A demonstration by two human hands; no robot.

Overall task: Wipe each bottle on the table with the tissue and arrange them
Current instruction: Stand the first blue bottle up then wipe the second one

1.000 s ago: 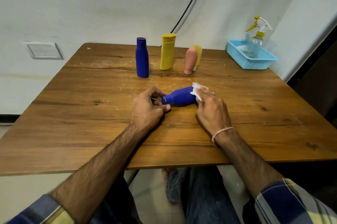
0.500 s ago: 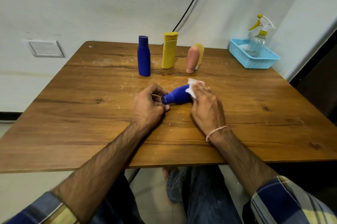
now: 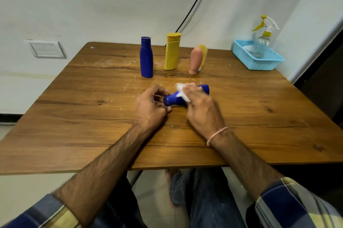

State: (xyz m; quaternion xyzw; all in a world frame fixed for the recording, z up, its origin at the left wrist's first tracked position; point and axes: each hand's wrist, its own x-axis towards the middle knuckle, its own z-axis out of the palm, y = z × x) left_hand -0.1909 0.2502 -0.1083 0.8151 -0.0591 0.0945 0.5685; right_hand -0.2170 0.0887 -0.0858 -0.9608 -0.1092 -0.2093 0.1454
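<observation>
The left hand (image 3: 151,106) is curled closed around the cap end of a small blue bottle (image 3: 175,98) that lies on its side near the middle of the table (image 3: 74,116), fingers and thumb pinching it so it cannot roll. The right hand (image 3: 201,109) lies flat over the bottle's body, fingers loosely bent, pressing a crumpled white tissue (image 3: 181,91) against the plastic; the bottle's base pokes out beyond the fingers toward the far edge. The bottle looks like light, stiff, smooth plastic, so I judge it will slip and spin under a rubbing tissue unless it is pinned at the narrow cap end, which is just where it is held; the tissue is thin and soft and will probably shred if dragged hard. Toward the far edge stand a tall blue bottle (image 3: 146,57), a yellow bottle (image 3: 172,51) and a pink tube (image 3: 195,60) resting on its cap, with something yellow just behind it, in a loose row, and at the far right corner a blue basket (image 3: 259,60) holds a spray bottle (image 3: 263,40). Compared with a second ago, the right hand has slid along the bottle from its base toward the cap, uncovering the base, and the tissue now sits over the middle of the body; the left hand's grip looks unchanged.
</observation>
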